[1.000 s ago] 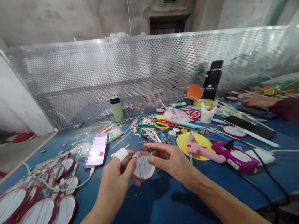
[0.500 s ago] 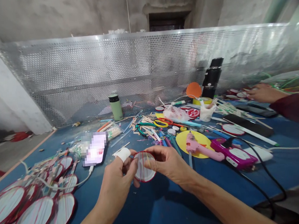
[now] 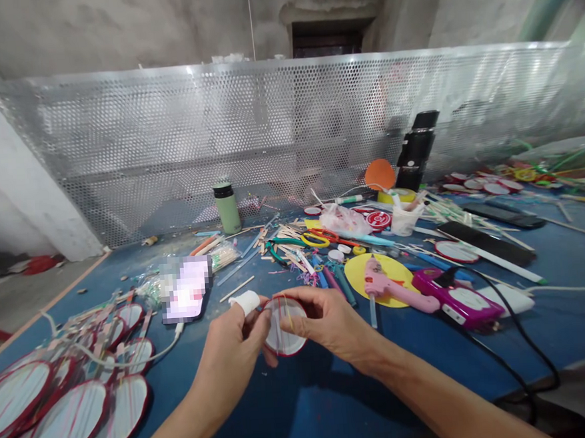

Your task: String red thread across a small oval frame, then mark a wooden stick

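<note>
A small round white disc (image 3: 285, 339) with a red rim is held up above the blue table, with thin colored strands across its face. My left hand (image 3: 234, 350), a white wrap on one finger, pinches the disc's left edge. My right hand (image 3: 337, 322) grips the upper right edge, its thumb lying on the face over a yellowish strand. Fingers behind the disc are partly hidden. Larger red-rimmed discs (image 3: 66, 421) lie piled at the left.
A phone (image 3: 190, 293) with a white cable lies left of my hands. To the right are a pink glue gun (image 3: 392, 289) on a yellow disc (image 3: 354, 275) and a purple box (image 3: 459, 304). Behind stand a green bottle (image 3: 228, 210), scissors (image 3: 316, 239), sticks and a black flask (image 3: 415, 153).
The co-worker's hand and dark red sleeve at the far right have left the view. My hands keep nearly the same hold on the disc.
</note>
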The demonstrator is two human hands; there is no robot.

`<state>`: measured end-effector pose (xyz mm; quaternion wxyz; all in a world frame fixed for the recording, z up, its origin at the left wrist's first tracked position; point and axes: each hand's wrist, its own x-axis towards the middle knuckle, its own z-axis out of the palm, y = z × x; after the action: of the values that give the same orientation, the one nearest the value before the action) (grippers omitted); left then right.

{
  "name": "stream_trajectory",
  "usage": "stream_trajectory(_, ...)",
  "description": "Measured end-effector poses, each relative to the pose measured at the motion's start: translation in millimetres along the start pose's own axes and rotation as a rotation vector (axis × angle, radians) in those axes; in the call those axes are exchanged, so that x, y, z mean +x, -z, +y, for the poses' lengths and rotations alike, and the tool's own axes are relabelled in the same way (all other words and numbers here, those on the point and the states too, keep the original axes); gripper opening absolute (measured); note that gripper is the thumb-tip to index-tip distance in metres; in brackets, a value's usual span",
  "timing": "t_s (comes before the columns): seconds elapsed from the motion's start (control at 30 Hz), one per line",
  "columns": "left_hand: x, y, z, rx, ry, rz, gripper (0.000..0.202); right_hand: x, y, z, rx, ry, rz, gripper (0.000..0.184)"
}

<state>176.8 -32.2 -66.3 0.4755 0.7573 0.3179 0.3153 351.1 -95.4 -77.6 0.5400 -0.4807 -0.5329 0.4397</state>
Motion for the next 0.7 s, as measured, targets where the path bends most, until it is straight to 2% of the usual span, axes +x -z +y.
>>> stream_trajectory(0.17, 2, 1.9, 2, 0.052, 0.03, -0.059, 0.022, -1, -1, 0, -0.001, -0.028, -0.02, 0.05)
stream_trajectory(0.4, 2, 0.7, 3, 0.084, 0.021, -0.008, 0.022, -2, -1, -5, 0.047, -0.099, -0.031, 0.051)
stream_trajectory(0.6, -2, 2.6, 7, 0.098, 0.017, 0.087, 0.02, -6, -12, -9, 0.147, -0.168, -0.091, 0.054)
stream_trajectory(0.7, -2, 5.5, 8, 0.145, 0.015, 0.104, 0.023, -8, -19, -6, 0.182, -0.2, -0.019, 0.053)
